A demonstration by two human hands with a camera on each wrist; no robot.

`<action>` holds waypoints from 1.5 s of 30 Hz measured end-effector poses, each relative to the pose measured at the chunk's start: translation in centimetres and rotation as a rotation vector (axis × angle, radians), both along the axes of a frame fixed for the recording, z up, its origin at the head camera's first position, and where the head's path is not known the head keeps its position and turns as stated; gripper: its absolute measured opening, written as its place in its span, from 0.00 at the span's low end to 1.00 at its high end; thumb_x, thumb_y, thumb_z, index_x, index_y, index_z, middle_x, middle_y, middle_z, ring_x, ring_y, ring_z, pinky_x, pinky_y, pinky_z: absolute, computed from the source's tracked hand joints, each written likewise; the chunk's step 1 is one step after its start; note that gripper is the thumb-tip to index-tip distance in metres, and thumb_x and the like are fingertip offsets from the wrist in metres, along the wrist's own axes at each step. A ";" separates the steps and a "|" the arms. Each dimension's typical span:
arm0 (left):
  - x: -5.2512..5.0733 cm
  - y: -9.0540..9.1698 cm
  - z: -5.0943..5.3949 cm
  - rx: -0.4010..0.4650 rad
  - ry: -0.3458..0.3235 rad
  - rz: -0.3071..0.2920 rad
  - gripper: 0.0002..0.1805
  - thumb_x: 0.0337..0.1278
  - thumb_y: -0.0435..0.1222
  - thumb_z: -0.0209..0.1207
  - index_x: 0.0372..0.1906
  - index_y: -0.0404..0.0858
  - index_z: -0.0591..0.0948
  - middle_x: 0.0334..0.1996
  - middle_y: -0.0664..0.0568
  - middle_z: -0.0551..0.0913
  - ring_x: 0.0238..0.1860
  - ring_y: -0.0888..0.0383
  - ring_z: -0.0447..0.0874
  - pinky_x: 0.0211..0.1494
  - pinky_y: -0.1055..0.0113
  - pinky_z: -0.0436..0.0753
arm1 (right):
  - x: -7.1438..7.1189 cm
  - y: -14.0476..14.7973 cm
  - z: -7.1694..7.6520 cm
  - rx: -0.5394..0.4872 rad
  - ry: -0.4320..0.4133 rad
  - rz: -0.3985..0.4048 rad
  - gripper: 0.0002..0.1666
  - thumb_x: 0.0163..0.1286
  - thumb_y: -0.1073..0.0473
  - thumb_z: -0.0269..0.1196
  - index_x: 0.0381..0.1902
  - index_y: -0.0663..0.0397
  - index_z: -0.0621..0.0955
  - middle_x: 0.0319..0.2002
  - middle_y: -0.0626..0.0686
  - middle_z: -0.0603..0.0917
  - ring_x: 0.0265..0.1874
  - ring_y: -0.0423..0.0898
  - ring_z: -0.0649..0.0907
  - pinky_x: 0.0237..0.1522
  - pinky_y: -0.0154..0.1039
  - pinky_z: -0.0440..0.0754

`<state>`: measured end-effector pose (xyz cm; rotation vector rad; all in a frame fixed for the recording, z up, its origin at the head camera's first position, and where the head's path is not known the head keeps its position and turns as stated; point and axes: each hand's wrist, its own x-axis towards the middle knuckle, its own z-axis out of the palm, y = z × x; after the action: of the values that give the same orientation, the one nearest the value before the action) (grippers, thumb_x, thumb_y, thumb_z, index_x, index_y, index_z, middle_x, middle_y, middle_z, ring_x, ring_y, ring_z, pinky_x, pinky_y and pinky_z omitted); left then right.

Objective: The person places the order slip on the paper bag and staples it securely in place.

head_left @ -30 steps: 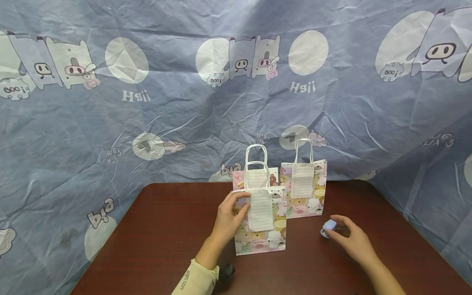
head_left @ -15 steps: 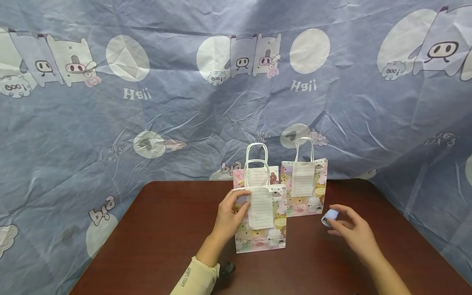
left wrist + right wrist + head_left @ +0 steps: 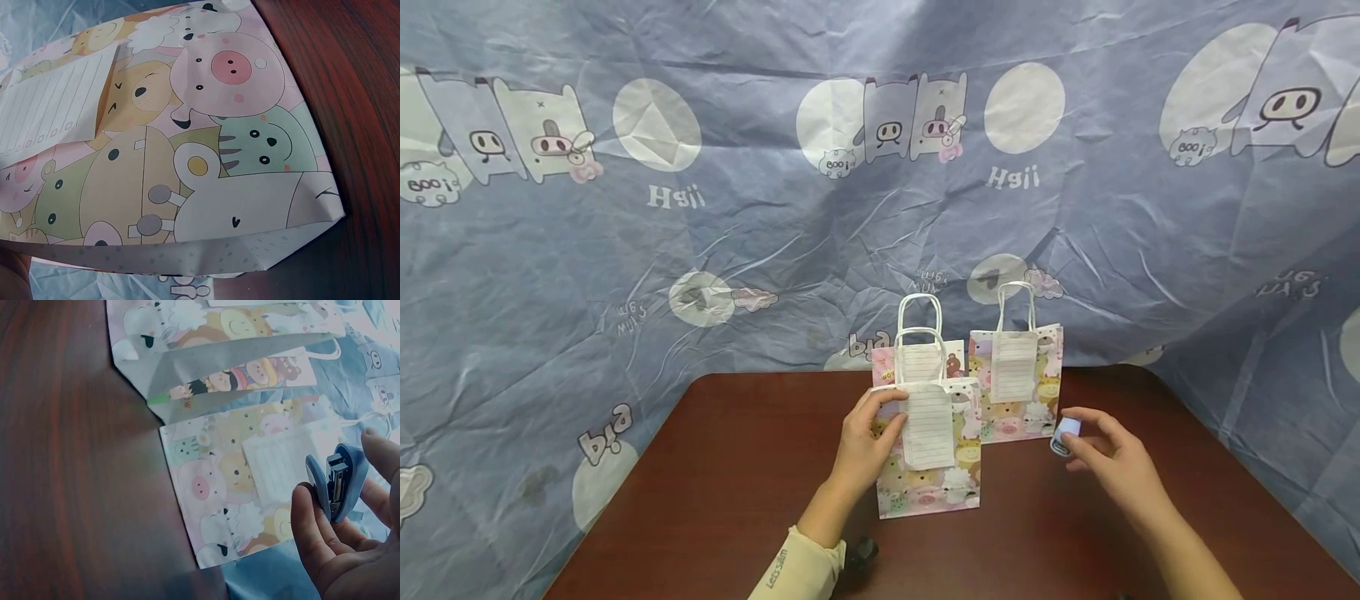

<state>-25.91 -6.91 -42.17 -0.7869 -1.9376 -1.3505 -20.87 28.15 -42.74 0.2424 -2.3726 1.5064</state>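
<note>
A gift bag (image 3: pixel 925 496) printed with cartoon animals stands upright near the table's middle, a lined paper sheet (image 3: pixel 929 429) lying against its front. My left hand (image 3: pixel 863 442) pinches the bag's upper left edge together with the sheet's corner; in the left wrist view the bag's printed side (image 3: pixel 237 137) fills most of the picture. Out to the right, my right hand (image 3: pixel 1116 467) holds a small light-blue stapler (image 3: pixel 1066 436) between thumb and fingers, above the table. The right wrist view shows the stapler (image 3: pixel 352 481) with its two halves spread and metal inside.
Behind stand a second animal-print bag (image 3: pixel 1048 387) with a lined sheet on it and a pink bag (image 3: pixel 884 358), partly hidden by the front one. A dark object (image 3: pixel 862 552) sits by the left sleeve. Patterned blue cloth (image 3: pixel 820 233) hangs behind the table (image 3: pixel 745 467).
The right hand has lifted the stapler slightly and turned it more upright, with the fingers shifting around it. The left hand and the bags have stayed in place.
</note>
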 end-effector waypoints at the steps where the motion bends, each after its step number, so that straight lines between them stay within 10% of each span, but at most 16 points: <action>1: 0.0 0.0 0.0 0.000 -0.002 0.000 0.17 0.58 0.28 0.67 0.51 0.44 0.83 0.48 0.53 0.84 0.45 0.62 0.78 0.42 0.68 0.79 | 0.0 -0.1 0.1 0.008 -0.002 -0.008 0.25 0.72 0.54 0.63 0.63 0.56 0.74 0.48 0.36 0.76 0.32 0.39 0.87 0.35 0.39 0.87; 13: 0.0 0.0 -0.2 0.009 -0.010 -0.004 0.17 0.58 0.28 0.66 0.51 0.45 0.83 0.47 0.53 0.84 0.39 0.53 0.78 0.32 0.72 0.76 | -0.2 -1.0 1.8 0.060 0.024 -0.039 0.31 0.69 0.55 0.66 0.68 0.52 0.71 0.53 0.47 0.72 0.40 0.31 0.84 0.35 0.31 0.84; 30: 0.0 0.0 -0.1 0.006 -0.003 -0.009 0.17 0.58 0.27 0.66 0.51 0.45 0.82 0.48 0.53 0.84 0.46 0.49 0.82 0.45 0.65 0.80 | 0.3 -3.1 4.1 0.035 0.083 0.046 0.37 0.65 0.59 0.69 0.70 0.47 0.70 0.51 0.47 0.81 0.43 0.36 0.84 0.40 0.29 0.84; 45: 0.0 0.0 -0.1 0.004 -0.009 -0.009 0.17 0.58 0.28 0.66 0.51 0.45 0.83 0.48 0.54 0.84 0.49 0.55 0.82 0.49 0.67 0.80 | 0.4 -4.9 5.2 -0.151 0.098 0.217 0.35 0.69 0.68 0.63 0.73 0.55 0.67 0.55 0.42 0.77 0.38 0.40 0.90 0.27 0.48 0.87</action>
<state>-25.89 -6.91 -42.23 -0.7900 -1.9397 -1.3652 -20.44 23.27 -37.53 0.5399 -2.2013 1.7190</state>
